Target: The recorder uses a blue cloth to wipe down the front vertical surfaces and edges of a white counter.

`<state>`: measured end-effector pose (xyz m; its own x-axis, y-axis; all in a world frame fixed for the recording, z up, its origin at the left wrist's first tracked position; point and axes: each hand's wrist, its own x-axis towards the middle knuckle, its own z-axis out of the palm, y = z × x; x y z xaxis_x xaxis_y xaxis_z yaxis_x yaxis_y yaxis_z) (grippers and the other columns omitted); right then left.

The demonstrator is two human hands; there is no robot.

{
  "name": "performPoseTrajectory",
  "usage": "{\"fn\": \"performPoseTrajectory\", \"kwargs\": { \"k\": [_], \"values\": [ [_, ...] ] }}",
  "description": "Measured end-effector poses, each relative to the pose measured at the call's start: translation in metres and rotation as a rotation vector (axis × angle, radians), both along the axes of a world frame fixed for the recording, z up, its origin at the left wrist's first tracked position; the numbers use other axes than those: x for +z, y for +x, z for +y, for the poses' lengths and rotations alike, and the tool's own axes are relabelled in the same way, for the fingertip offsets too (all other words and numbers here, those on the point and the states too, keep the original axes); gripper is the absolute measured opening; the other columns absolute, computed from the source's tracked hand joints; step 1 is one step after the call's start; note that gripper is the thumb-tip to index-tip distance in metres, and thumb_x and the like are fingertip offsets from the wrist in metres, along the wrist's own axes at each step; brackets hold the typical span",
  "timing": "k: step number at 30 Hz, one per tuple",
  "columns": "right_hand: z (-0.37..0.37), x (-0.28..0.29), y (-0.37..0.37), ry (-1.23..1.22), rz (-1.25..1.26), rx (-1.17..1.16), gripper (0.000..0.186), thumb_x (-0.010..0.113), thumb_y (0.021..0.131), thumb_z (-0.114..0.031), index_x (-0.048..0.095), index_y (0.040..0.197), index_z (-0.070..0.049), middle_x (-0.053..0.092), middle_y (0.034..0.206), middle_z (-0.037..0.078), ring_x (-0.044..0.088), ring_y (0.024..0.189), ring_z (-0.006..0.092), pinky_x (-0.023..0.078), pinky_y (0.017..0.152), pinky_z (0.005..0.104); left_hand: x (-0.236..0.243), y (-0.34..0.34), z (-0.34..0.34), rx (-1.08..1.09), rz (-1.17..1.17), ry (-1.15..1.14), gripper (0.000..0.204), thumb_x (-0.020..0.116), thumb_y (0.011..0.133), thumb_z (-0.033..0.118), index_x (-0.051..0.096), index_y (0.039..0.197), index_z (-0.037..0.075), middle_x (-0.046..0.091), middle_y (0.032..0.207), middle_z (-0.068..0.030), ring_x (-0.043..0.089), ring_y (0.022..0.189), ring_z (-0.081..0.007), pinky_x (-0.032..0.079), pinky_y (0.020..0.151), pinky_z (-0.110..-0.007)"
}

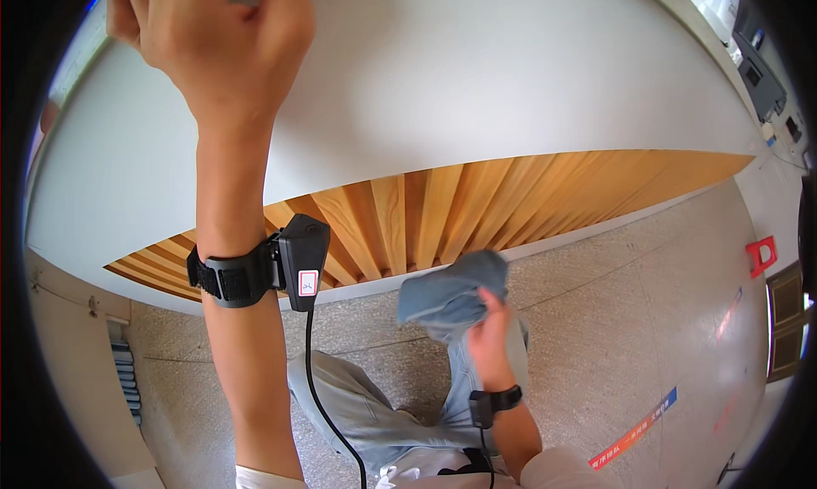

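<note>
My left hand reaches far forward over the white counter front, at the top left. Its fingers look curled and are cut off by the frame's upper edge. A small dark grey patch shows between thumb and fingers; I cannot make out what it is. My right hand is low, over my lap, blurred by motion. It grips a blue-grey cloth, bunched and hanging in front of my knee. Black straps with small devices sit on my left wrist and right wrist, each with a cable.
The white counter front curves across ahead, with wooden slats beneath. Speckled floor bears a colored strip. A red object and grey equipment stand at right. My grey trousers show below.
</note>
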<state>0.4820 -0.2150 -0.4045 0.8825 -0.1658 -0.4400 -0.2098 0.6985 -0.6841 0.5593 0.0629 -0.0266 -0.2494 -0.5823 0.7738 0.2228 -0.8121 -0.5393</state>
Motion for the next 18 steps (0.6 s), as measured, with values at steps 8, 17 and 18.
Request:
{"fn": "performPoseTrajectory", "kwargs": {
  "k": [8,17,18],
  "values": [
    [-0.036,0.160,0.046,-0.475,-0.453,-0.125,0.048,0.062,0.088,-0.005,0.047,0.132,0.006,0.060,0.123,0.015,0.060,0.109,0.0251,0.048,0.095,0.0370,-0.002,-0.004,-0.008,-0.196,0.008,-0.066,0.042,0.052,0.071,-0.003,0.062,0.112,-0.001,0.062,0.111,-0.0141,0.052,0.115,-0.0286,0.025,0.109,-0.043],
    [0.004,0.134,0.071,-0.934,-0.564,0.053,0.036,0.062,0.090,-0.006,0.057,0.123,0.006,0.067,0.109,0.012,0.063,0.099,0.0180,0.048,0.087,0.0310,-0.001,-0.003,0.000,-0.205,0.032,-0.126,0.039,0.057,0.067,-0.002,0.062,0.105,0.000,0.061,0.106,-0.0148,0.055,0.107,-0.0318,0.029,0.107,-0.045],
    [0.003,0.136,0.073,-0.932,-0.538,0.042,0.036,0.062,0.090,-0.006,0.057,0.123,0.006,0.068,0.109,0.011,0.063,0.098,0.0179,0.049,0.086,0.0310,-0.001,-0.002,-0.005,-0.220,0.025,-0.129,0.039,0.057,0.067,-0.002,0.062,0.105,0.000,0.061,0.106,-0.0148,0.055,0.107,-0.0318,0.029,0.107,-0.045]
  ]
}}
